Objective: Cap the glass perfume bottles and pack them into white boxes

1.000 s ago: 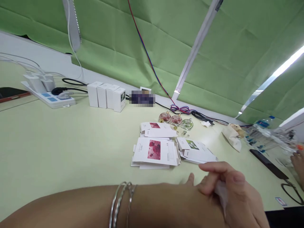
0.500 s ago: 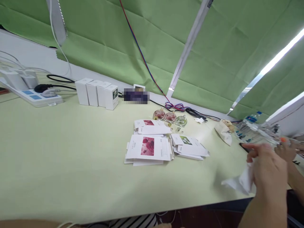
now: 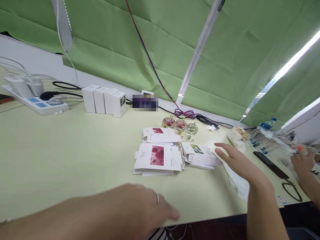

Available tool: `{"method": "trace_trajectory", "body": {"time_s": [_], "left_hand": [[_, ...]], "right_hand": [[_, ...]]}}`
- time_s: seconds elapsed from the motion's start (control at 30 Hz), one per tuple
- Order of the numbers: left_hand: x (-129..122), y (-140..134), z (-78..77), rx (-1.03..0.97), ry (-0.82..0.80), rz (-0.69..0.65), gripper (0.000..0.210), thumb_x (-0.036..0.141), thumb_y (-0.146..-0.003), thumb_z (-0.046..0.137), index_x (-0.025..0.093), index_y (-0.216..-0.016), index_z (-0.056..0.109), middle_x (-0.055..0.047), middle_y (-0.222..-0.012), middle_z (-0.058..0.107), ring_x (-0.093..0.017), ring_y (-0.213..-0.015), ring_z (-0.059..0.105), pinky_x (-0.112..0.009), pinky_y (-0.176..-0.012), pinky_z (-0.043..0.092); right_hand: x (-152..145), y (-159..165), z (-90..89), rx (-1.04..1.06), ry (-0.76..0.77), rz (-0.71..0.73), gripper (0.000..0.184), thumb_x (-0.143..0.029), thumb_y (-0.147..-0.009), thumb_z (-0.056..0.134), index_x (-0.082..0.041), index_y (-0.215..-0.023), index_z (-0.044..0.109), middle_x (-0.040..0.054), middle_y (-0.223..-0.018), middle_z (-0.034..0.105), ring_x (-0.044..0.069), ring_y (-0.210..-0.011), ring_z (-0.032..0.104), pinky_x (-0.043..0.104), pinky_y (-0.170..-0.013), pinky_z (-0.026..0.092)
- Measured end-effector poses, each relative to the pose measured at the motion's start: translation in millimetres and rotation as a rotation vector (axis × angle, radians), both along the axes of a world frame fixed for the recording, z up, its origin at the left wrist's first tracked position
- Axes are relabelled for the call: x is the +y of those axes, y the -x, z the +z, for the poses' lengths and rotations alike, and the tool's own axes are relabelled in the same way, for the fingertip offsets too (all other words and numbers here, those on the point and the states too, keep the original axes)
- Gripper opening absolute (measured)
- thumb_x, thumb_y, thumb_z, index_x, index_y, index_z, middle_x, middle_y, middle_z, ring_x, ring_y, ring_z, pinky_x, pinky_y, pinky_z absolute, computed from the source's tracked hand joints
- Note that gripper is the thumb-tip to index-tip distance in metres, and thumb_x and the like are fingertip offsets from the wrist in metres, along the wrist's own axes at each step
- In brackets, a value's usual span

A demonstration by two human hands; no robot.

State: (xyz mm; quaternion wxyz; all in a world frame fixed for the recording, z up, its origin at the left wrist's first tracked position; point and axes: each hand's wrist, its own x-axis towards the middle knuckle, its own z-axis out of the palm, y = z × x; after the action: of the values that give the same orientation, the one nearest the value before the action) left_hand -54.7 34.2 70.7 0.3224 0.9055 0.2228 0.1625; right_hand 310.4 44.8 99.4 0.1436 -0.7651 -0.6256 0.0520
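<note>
My left hand [image 3: 142,206], blurred and wearing a ring, hovers over the table's front edge. Its visible fingers reach forward with nothing seen in them, the rest being hidden. My right hand [image 3: 235,163] is open, thumb and fingers apart, just right of a flattened white carton with a green picture [image 3: 197,150]. Beneath that hand lies a crumpled white tissue [image 3: 238,183]. Between the hands and the wall are a flattened carton with a red rose picture [image 3: 157,156] and a similar carton [image 3: 160,133] behind it. Round glass bottles [image 3: 180,124] with small loose caps [image 3: 189,137] stand behind the cartons.
Several white boxes [image 3: 103,100] stand in a row at the back left, near a power strip [image 3: 50,108]. Cables run along the wall. At right are a phone [image 3: 270,164] with a strap, a clear plastic bag [image 3: 270,140], and another person's hand [image 3: 302,161].
My right hand has moved left and let go of the white tissue, which now lies on the table. My left hand has come into view. The phone is uncovered.
</note>
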Motion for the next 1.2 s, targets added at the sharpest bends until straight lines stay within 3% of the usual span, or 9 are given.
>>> {"method": "trace_trajectory", "body": {"time_s": [0.1,0.17,0.43,0.57,0.7,0.83,0.97,1.13,1.2], "left_hand": [[32.5,7.8,37.1,0.063,0.04,0.175,0.037,0.048,-0.088,0.057,0.039,-0.122,0.068,0.0,-0.121,0.074,-0.026,-0.105,0.071,-0.033,-0.086,0.057],[54.1,12.1,44.1,0.005,0.04,0.255,0.034,0.051,-0.09,0.053,0.038,-0.116,0.07,0.002,-0.119,0.074,-0.025,-0.106,0.07,-0.035,-0.089,0.056],[118.5,32.0,2.0,-0.256,0.091,0.752,0.04,0.057,-0.085,0.051,0.027,-0.106,0.064,-0.004,-0.112,0.074,-0.027,-0.106,0.068,-0.041,-0.097,0.053],[123.8,35.4,-13.3,-0.196,0.101,0.789,0.042,0.057,-0.086,0.05,0.024,-0.109,0.062,-0.007,-0.113,0.073,-0.028,-0.101,0.068,-0.041,-0.094,0.053],[119.0,34.7,-20.9,-0.147,0.106,0.779,0.042,0.056,-0.089,0.046,0.025,-0.114,0.06,-0.005,-0.111,0.073,-0.026,-0.097,0.07,-0.038,-0.087,0.055],[116.0,33.1,-20.8,-0.123,0.105,0.76,0.043,0.055,-0.09,0.044,0.025,-0.118,0.059,-0.005,-0.113,0.072,-0.026,-0.098,0.069,-0.037,-0.086,0.054],[121.2,36.5,-19.2,-0.118,0.084,0.784,0.044,0.053,-0.087,0.044,0.024,-0.117,0.058,-0.007,-0.113,0.071,-0.027,-0.103,0.067,-0.04,-0.092,0.053],[130.6,43.1,-23.5,-0.095,0.075,0.784,0.052,0.059,-0.085,0.043,0.024,-0.12,0.057,-0.008,-0.125,0.068,-0.029,-0.108,0.066,-0.044,-0.094,0.053],[127.8,41.6,-19.4,-0.086,0.063,0.758,0.055,0.062,-0.085,0.042,0.023,-0.12,0.058,-0.009,-0.13,0.066,-0.03,-0.113,0.065,-0.044,-0.095,0.053]], "right_hand": [[12.5,31.9,7.1,-0.015,0.046,0.139,0.053,-0.056,-0.095,0.037,-0.022,-0.129,0.06,0.0109,-0.142,0.059,0.032,-0.137,0.048,0.055,-0.115,0.037],[23.0,52.7,10.1,-0.036,0.074,0.228,0.048,-0.052,-0.097,0.039,-0.022,-0.128,0.06,0.0102,-0.141,0.059,0.031,-0.137,0.047,0.054,-0.114,0.037],[100.8,100.9,9.3,-0.129,0.113,0.399,0.036,-0.028,-0.095,0.059,-0.017,-0.13,0.058,0.0147,-0.136,0.06,0.032,-0.131,0.05,0.049,-0.11,0.038],[132.6,104.8,-2.7,-0.094,0.191,0.374,0.038,-0.036,-0.094,0.065,-0.018,-0.127,0.058,0.0097,-0.12,0.066,0.024,-0.107,0.065,0.047,-0.096,0.051],[139.2,107.5,-15.7,-0.022,0.154,0.366,0.034,-0.036,-0.095,0.064,-0.017,-0.123,0.059,0.006,-0.11,0.067,0.019,-0.093,0.067,0.041,-0.086,0.056],[129.2,110.9,-14.2,0.064,-0.03,0.36,0.031,-0.02,-0.086,0.069,-0.018,-0.117,0.064,0.0029,-0.097,0.068,0.018,-0.087,0.065,0.036,-0.084,0.052],[98.1,114.4,4.3,0.122,-0.274,0.367,0.025,-0.015,-0.084,0.063,-0.023,-0.107,0.069,0.0028,-0.094,0.067,0.022,-0.094,0.059,0.038,-0.089,0.047],[16.7,100.3,22.3,0.203,-0.614,0.467,0.018,-0.026,-0.088,0.067,-0.031,-0.105,0.07,0.0002,-0.089,0.065,0.018,-0.08,0.055,0.03,-0.075,0.046],[-22.6,82.2,19.3,0.223,-0.641,0.516,0.02,-0.025,-0.089,0.068,-0.035,-0.107,0.069,-0.0005,-0.088,0.065,0.017,-0.081,0.057,0.025,-0.07,0.047]]}}
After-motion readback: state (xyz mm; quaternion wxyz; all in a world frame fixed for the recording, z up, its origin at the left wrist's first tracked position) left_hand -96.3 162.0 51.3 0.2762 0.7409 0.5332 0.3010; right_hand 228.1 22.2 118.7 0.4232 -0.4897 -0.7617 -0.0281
